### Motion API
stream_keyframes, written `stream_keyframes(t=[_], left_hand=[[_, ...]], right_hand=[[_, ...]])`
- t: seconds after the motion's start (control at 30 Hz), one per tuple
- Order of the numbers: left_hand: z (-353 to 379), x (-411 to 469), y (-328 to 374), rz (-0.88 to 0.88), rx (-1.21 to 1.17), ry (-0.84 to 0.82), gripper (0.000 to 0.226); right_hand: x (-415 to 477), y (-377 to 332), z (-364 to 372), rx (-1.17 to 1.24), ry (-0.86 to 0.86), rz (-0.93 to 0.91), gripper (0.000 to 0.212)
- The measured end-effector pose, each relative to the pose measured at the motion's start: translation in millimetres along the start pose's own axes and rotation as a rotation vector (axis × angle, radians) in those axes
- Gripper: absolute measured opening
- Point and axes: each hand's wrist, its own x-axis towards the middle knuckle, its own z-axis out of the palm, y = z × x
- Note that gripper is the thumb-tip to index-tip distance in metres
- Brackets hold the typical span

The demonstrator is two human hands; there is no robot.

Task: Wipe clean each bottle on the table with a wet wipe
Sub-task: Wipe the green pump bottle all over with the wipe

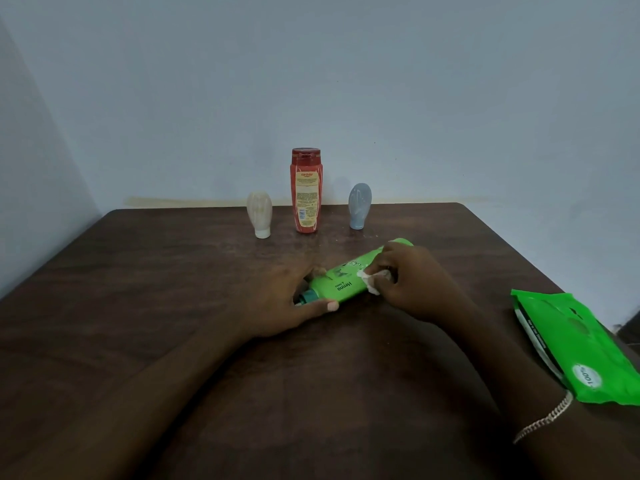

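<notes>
A green bottle [341, 282] with a teal cap lies on its side in the middle of the dark wooden table [173, 271]. My left hand [277, 299] grips its cap end, thumb in front. My right hand [412, 278] pinches a crumpled white wet wipe [370, 280] against the bottle's side. Three bottles stand at the back: a cream one [259, 214] on its cap, a tall red one [306, 190] upright, and a grey-blue one [359, 206] on its cap.
A green pack of wet wipes [575, 344] lies at the table's right edge, near my right forearm. A pale wall rises just behind the table. A chain bracelet [547, 417] is on my right wrist.
</notes>
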Motion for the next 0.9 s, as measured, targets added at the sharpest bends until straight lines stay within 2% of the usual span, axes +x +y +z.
stream_keyframes(t=[0.13, 0.3, 0.4, 0.53, 0.7, 0.83, 0.9], left_hand=[[3.8, 1.0, 1.4, -0.026, 0.059, 0.008, 0.092], [5.8, 2.4, -0.1, -0.024, 0.069, 0.048, 0.081], [4.3, 3.1, -1.5, -0.038, 0.018, 0.055, 0.085], [-0.3, 3.9, -4.7, -0.078, -0.044, 0.05, 0.093], [-7.2, -0.3, -2.2, -0.091, -0.097, 0.028, 0.097], [-18.8, -1.8, 5.3, -0.08, -0.124, 0.053, 0.089], [-24.3, -2.9, 9.3, -0.079, -0.173, 0.071, 0.093]], right_hand=[[-1.3, -28.5, 19.3, 0.038, -0.081, -0.122, 0.024], [-1.0, -42.6, 30.2, 0.027, -0.144, -0.192, 0.026], [-1.0, -32.3, 23.4, 0.052, -0.125, -0.169, 0.025], [4.1, 10.9, 6.2, 0.051, -0.004, -0.025, 0.022], [3.5, 70.8, -6.4, 0.117, 0.228, 0.278, 0.017], [3.0, 73.7, -4.3, 0.291, 0.274, 0.355, 0.015], [2.2, 74.0, -1.9, 0.399, 0.271, 0.409, 0.014]])
